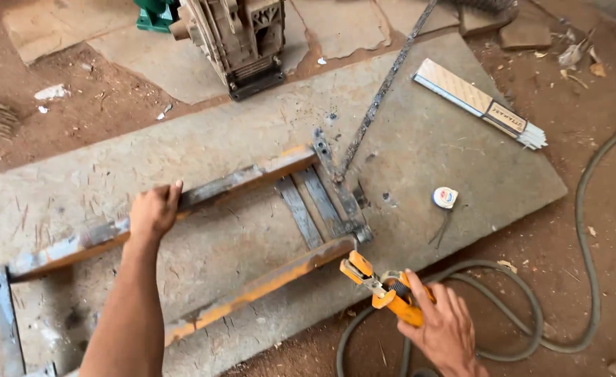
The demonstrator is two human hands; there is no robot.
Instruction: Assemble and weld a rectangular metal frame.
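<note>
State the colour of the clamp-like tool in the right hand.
Orange electrode holder, gripped by the right hand; head view.

— What is lying on the slab (182, 150) at mid-frame?
— The metal frame (252, 230). A tape measure (445, 197) is sitting to its right, a box of rods (479, 103) upper right, a machine (235, 38) at top.

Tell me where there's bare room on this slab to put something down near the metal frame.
The slab is bare between the thin rod and the box of rods, and again right of the tape measure. Another free patch lies inside the frame, between its long rails. It is crowded at the frame's cross bars, near the right hand and its orange holder.
</note>
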